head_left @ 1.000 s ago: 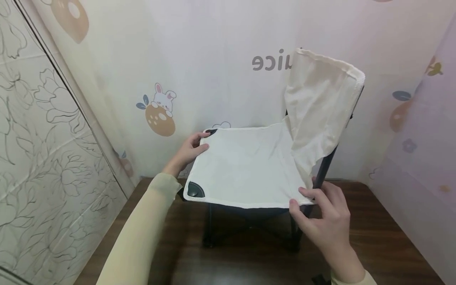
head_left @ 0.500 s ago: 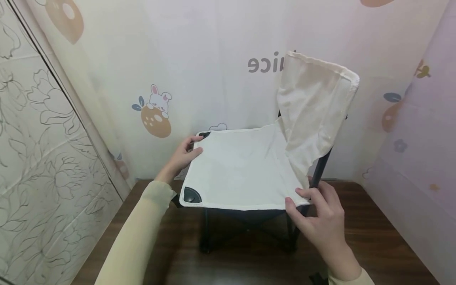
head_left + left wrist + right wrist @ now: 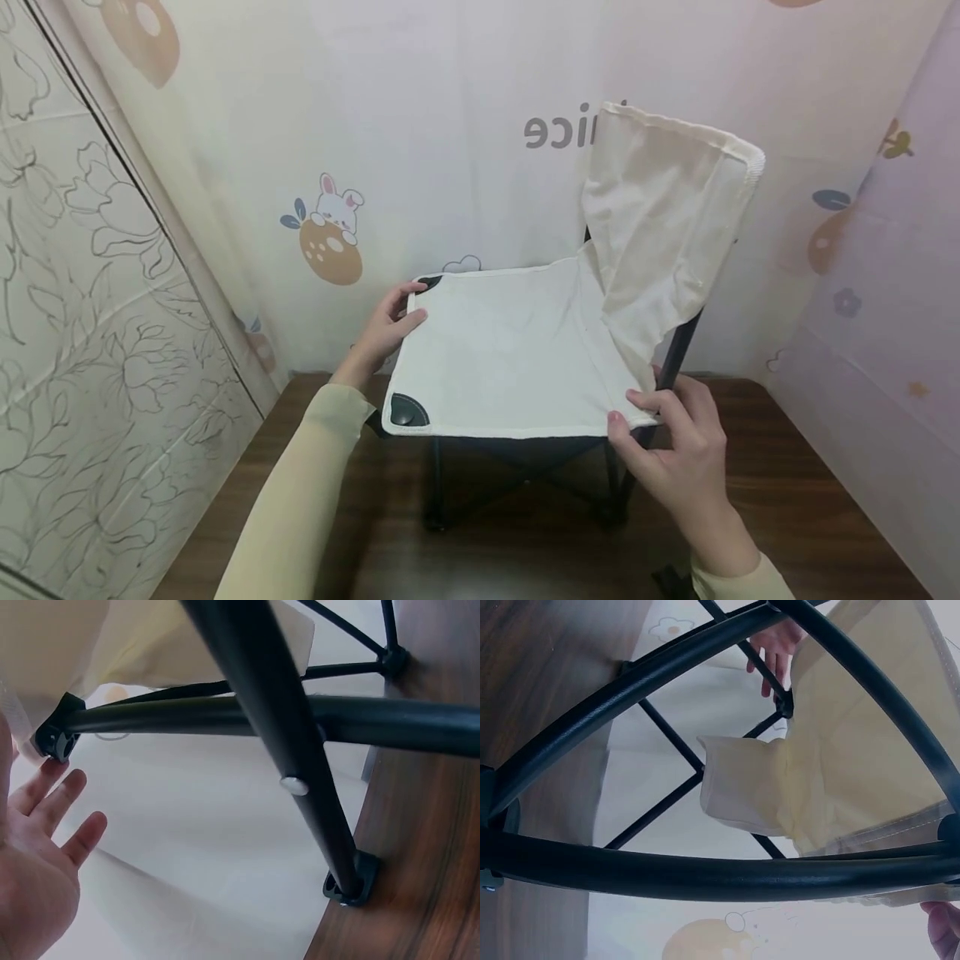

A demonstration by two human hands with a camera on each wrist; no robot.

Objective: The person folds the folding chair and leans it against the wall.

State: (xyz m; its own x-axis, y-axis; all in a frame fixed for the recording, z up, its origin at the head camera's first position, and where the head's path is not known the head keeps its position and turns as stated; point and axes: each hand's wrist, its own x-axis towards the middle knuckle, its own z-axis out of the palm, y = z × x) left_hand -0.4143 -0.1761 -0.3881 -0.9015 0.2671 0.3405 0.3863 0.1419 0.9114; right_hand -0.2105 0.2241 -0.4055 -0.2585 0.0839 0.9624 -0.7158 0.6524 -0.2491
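Observation:
A small folding chair [image 3: 510,350] with a white canvas seat and a dark tube frame stands with its backrest [image 3: 663,208] on the right. My left hand [image 3: 380,333] holds the seat's left edge near the far corner, thumb on top. Seen from below in the left wrist view, its fingers [image 3: 73,786] are under the corner, close to a black plastic joint [image 3: 56,739]. With thumb and forefinger on the near right seat edge, my right hand [image 3: 686,450] grips beside the rear post [image 3: 678,354]; some fingers are hidden behind it.
The chair's crossed legs [image 3: 525,482] stand on a dark wooden surface [image 3: 525,558]. Printed curtains [image 3: 450,150] hang behind and at the sides. Under the seat a pale fabric flap [image 3: 742,784] hangs among the tubes.
The whole view shifts slightly, the chair and hands appearing a little further left than a second ago. Both hands keep their places on the seat edges.

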